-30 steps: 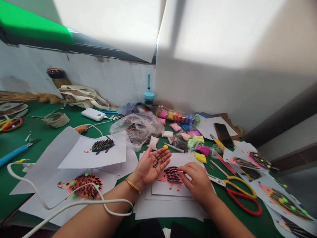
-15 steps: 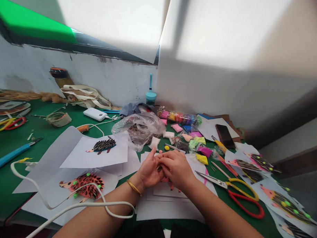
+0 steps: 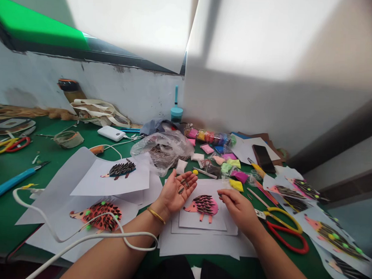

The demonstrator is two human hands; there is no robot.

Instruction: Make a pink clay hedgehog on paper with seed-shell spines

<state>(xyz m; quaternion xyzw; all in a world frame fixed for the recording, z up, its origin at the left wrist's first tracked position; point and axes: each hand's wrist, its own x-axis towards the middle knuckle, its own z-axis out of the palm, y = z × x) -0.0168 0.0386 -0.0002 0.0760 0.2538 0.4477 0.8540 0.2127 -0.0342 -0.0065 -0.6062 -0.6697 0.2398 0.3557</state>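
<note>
My left hand point(image 3: 179, 191) is palm up with its fingers stretched out, and a few striped sunflower seeds point(image 3: 181, 190) lie loose on it. To the right, my right hand point(image 3: 237, 206) pinches a sunflower seed point(image 3: 220, 194) between thumb and fingertips, just off the picture's edge. Between the hands lies a pink clay hedgehog point(image 3: 212, 207) on white paper point(image 3: 189, 222), its back covered in rows of dark seeds. This sheet rests on a stack of larger sheets point(image 3: 200, 248).
Scissors point(image 3: 283, 230) lie beside my right forearm. Behind the hands are a plastic bag of seeds point(image 3: 164, 151) and clay packets point(image 3: 239, 176). Finished hedgehog pictures point(image 3: 124, 170) flank both sides. A white cable point(image 3: 109, 239) crosses in front of my left forearm. A phone point(image 3: 264, 158) lies back right.
My hands were together over the picture and have come apart. The left palm has opened out with seeds showing, the right hand has moved right with a seed, and the hedgehog is uncovered.
</note>
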